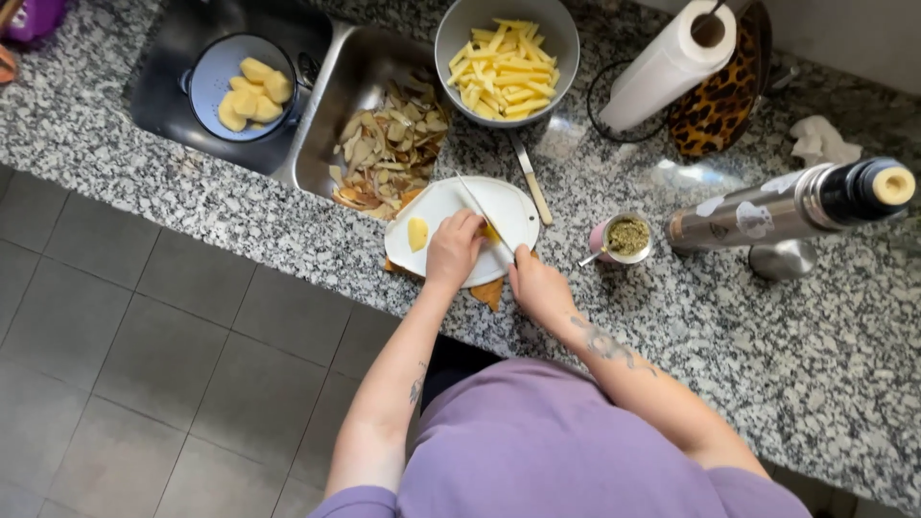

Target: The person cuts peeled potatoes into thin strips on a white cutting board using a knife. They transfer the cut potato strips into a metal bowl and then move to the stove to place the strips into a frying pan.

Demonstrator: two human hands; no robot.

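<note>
Under left hand (pixel 453 247), potato piece (pixel 491 232) pinned on white board (pixel 436 206), w/ right hand (pixel 539 286) clamped on knife (pixel 484 216) just beside; beyond grip, bowl (pixel 566 43) approx. full of cut sticks, one half (pixel 417 233) & colander potatoes (pixel 251 91) uncut.

My speckled polished stone counter (pixel 729 326), shiny steel sink (pixel 357 67), smooth white plastic board (pixel 436 206), glossy metal flask (pixel 767 213), soft paper towel roll (pixel 667 67), my matt cloth shirt (pixel 537 451)
</note>
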